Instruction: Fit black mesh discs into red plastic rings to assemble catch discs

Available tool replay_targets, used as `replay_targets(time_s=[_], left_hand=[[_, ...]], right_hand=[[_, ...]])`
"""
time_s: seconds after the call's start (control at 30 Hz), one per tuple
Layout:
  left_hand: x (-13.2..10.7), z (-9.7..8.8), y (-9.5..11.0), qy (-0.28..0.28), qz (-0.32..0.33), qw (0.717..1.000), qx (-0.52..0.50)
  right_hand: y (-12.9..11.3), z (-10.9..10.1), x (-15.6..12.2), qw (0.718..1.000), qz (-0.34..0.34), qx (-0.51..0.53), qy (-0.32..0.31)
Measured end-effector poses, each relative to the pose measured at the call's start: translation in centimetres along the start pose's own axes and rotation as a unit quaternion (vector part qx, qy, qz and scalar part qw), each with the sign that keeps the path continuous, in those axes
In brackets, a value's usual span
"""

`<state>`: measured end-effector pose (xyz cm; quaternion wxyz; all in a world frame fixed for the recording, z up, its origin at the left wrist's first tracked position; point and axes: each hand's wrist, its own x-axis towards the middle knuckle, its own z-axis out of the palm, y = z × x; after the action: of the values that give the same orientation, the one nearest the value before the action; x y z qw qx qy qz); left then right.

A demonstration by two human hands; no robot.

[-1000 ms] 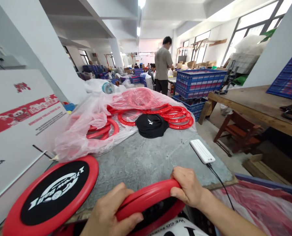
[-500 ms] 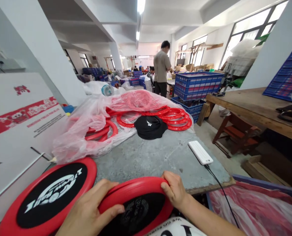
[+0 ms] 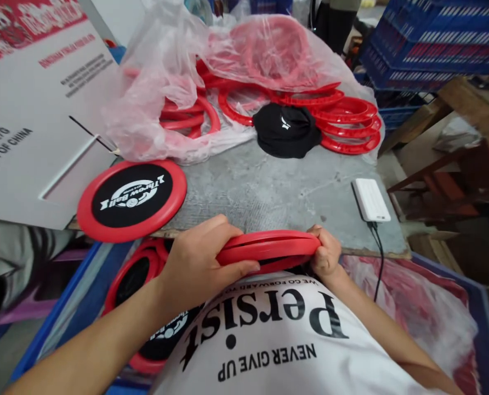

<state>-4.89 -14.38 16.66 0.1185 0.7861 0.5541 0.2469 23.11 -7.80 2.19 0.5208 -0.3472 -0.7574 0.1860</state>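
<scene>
The grey worktable (image 3: pixel 297 186) fills the middle ground. Stacked blue plastic crates (image 3: pixel 454 33) stand beyond its far right, and the dark-trousered legs (image 3: pixel 335 27) of a co-worker show at the top. A white printed carton (image 3: pixel 34 104) stands at the left. A translucent plastic bag (image 3: pixel 146 49) covers much of the far side, with red rings (image 3: pixel 357 148) fanned out at its right. Below the near edge, a left bin (image 3: pixel 49 326) holds more discs, and a right bin (image 3: pixel 485 318) has crumpled film over something red.

A "Throw Ball" disc (image 3: pixel 131 219) lies front-left on the tabletop, its rim overhanging; the left hand is the nearer to it. The held red-rimmed disc (image 3: pixel 277 250) is at the table's front edge, before the white shirt (image 3: pixel 310 376). Nearly edge-on, its long axis runs crosswise from hand to hand; both touch it. Whether it meets the table or shirt cannot be told.

The left hand (image 3: pixel 203 252) clamps the left end, thumb along the near side; the smaller-looking right hand (image 3: pixel 325 252) curls tight, pinching the right end. Well to the right rests a white power bank (image 3: pixel 371 200).
</scene>
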Motion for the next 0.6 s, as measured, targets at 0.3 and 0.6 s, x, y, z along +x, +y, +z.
replay_targets(time_s=[0.3,0.6], left_hand=[[1.9,-1.8,-0.1,-0.126,0.121,0.984,0.023],[0.6,-1.4,-0.5,-0.061,0.186,0.980,0.046]], right_hand=[[-1.6,0.1,1.7,0.997,-0.069,0.000,-0.025],[-2.7,0.6,1.9,0.993,-0.107,-0.034,-0.045]])
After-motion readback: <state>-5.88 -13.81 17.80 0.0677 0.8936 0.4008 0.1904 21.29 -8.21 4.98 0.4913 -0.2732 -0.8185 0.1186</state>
